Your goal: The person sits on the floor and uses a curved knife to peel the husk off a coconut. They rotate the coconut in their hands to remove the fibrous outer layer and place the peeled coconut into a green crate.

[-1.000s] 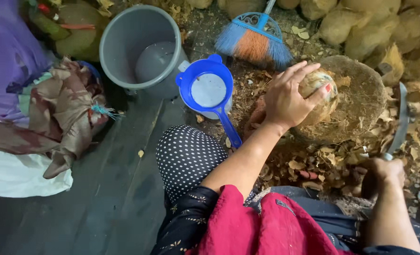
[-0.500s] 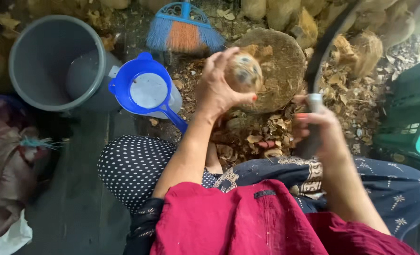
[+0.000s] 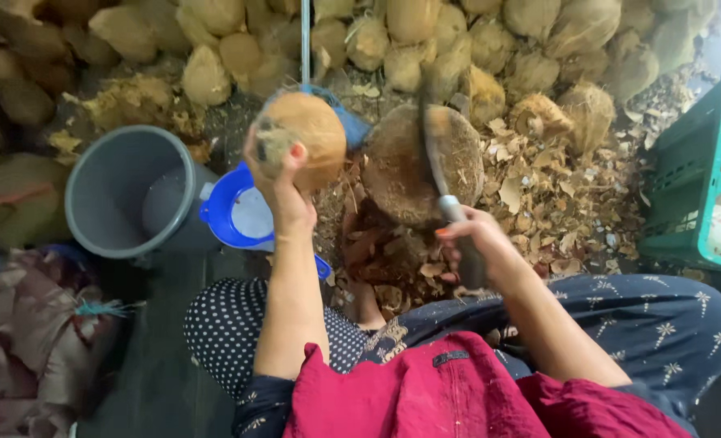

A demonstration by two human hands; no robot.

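Far left, some crumpled brown and purple cloth lies on the dark floor. Next to it stands a grey bucket, open at the top, w/ a bit of water inside. Just beside the bucket sits a blue scoop, round, w/ a pale inside, touching the bucket's side.

My left hand is up in the air, above the scoop. My fingers are wrapped tight round a brown coconut, thumb on the front, the rest behind it. The coconut is lifted off the ground, near the middle, just left of the wood block. It looks round and mostly peeled, a bit hairy.

In the middle is the round wood block, w/ brown husk bits all round it. A broom handle goes up behind my coconut.

My right hand is closed round the handle of a big knife. The blade points up & away from me, over the block. It's blurry, so I can't tell its edge well.

At the back, a big pile of husked coconuts runs all along the top.

Far right, a green crate w/ pale round things inside.

Down low are my legs in dotted and flowered cloth.
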